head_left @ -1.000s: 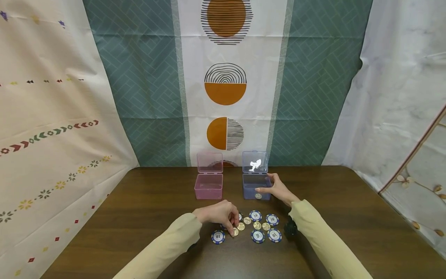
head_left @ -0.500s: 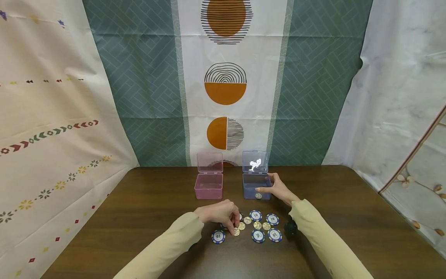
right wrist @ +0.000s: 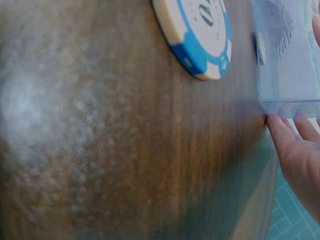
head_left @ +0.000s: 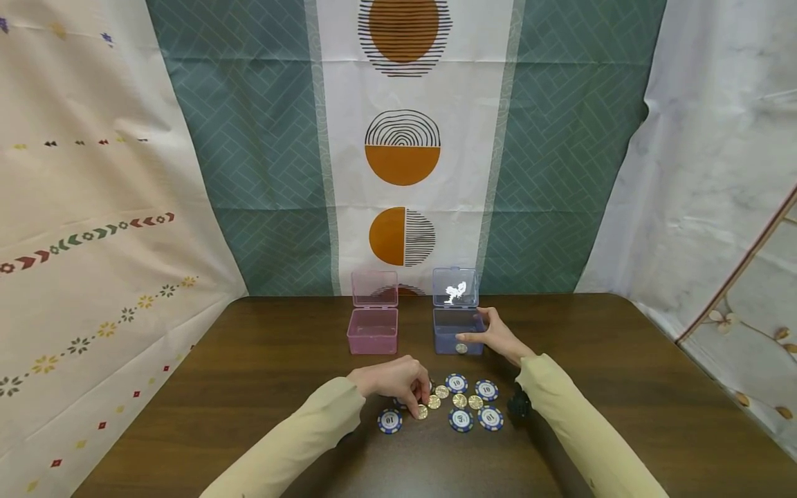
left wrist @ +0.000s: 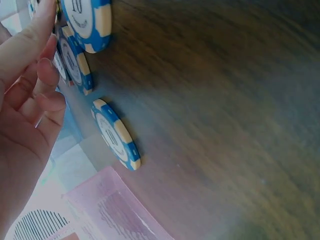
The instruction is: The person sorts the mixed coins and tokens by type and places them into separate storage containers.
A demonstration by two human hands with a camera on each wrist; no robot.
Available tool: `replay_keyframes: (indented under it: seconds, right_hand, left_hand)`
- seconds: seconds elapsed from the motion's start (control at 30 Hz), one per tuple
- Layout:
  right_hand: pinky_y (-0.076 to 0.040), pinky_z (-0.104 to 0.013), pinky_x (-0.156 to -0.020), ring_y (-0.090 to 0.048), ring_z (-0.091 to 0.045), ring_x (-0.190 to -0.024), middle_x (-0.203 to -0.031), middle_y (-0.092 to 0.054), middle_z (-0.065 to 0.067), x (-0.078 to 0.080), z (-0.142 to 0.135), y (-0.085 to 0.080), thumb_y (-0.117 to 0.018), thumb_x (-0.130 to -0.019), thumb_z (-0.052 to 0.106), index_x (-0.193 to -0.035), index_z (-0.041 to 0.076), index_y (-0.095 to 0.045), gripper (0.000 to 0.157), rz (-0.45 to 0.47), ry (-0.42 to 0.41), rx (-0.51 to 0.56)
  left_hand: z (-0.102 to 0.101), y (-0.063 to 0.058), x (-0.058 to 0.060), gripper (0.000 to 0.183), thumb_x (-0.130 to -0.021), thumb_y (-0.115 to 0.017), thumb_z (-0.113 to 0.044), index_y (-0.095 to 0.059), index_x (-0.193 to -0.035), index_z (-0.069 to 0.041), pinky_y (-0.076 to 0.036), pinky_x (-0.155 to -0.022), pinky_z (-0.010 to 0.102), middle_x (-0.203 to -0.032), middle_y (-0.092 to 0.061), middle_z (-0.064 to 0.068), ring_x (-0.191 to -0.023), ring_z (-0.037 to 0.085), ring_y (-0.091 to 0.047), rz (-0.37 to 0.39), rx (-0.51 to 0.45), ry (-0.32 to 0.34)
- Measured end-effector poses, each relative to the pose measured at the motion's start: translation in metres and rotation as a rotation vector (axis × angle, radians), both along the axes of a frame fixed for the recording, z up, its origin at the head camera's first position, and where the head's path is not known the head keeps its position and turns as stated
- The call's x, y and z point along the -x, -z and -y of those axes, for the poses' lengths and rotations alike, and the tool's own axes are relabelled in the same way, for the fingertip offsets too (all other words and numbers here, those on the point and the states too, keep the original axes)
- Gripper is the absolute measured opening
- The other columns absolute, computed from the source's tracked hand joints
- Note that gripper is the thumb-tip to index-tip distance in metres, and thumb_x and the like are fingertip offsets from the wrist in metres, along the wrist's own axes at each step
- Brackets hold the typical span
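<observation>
Several blue-and-white chips marked 10 and gold coins lie in a cluster on the dark wooden table. My left hand is curled over the cluster's left end, its fingertips pinching a gold coin. One blue chip lies just left of it. My right hand grips the open blue box, thumb on the front wall and fingers on the right side. A gold coin lies inside that box. In the left wrist view chips lie beside my fingers.
An open pink box stands left of the blue one, both lids raised toward the patterned curtain. A small black object sits by my right wrist. Bare wood extends to both sides and the front.
</observation>
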State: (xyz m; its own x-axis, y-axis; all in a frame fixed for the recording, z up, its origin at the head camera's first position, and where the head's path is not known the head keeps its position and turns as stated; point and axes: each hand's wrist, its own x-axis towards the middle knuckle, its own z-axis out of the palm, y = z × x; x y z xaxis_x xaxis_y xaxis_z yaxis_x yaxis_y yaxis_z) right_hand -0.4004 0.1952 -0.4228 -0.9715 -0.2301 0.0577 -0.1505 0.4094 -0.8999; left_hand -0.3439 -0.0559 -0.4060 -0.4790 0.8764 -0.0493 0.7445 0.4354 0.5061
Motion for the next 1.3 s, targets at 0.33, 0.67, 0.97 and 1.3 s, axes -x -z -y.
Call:
replay_keyframes:
  seconds: [0.33, 0.67, 0.97, 1.3]
  right_hand:
    - [-0.021, -0.054, -0.097, -0.019, -0.039, -0.126, -0.138, -0.021, -0.021, -0.001, 0.000, -0.001, -0.075, -0.073, 0.034, -0.136, 0.003, -0.016, 0.092, 0.017, 0.009, 0.008]
    - [-0.023, -0.054, -0.096, -0.021, -0.039, -0.125, -0.138, -0.022, -0.022, -0.002, 0.001, -0.002, -0.076, -0.071, 0.037, -0.136, 0.003, -0.017, 0.094, 0.006, 0.021, -0.003]
    - [-0.022, -0.055, -0.096, -0.020, -0.040, -0.125, -0.138, -0.022, -0.021, -0.003, 0.000, -0.001, -0.076, -0.071, 0.036, -0.136, 0.004, -0.016, 0.094, 0.014, 0.017, 0.010]
    - [-0.022, -0.054, -0.097, -0.021, -0.039, -0.125, -0.137, -0.022, -0.022, -0.003, 0.001, -0.001, -0.076, -0.072, 0.033, -0.135, 0.002, -0.016, 0.092, 0.009, 0.006, 0.032]
  left_hand:
    - [-0.002, 0.001, -0.001, 0.017, -0.066, -0.080, -0.009, -0.065, -0.074, -0.011, -0.044, -0.052, 0.015, -0.067, -0.057, -0.009, -0.056, 0.000, -0.049, -0.002, 0.025, -0.019]
    - [0.006, 0.002, 0.005, 0.015, -0.067, -0.079, -0.009, -0.064, -0.069, -0.012, -0.047, -0.052, 0.017, -0.063, -0.058, -0.014, -0.055, -0.002, -0.054, 0.009, -0.099, -0.035]
    - [0.011, -0.003, 0.010, 0.010, -0.070, -0.076, -0.006, -0.067, -0.072, -0.010, -0.049, -0.056, 0.020, -0.066, -0.061, -0.012, -0.058, 0.002, -0.057, 0.069, -0.168, -0.081]
    - [0.017, -0.008, 0.015, 0.007, -0.076, -0.072, -0.004, -0.069, -0.080, -0.008, -0.050, -0.064, 0.027, -0.074, -0.065, -0.003, -0.065, 0.013, -0.062, 0.233, -0.272, -0.209]
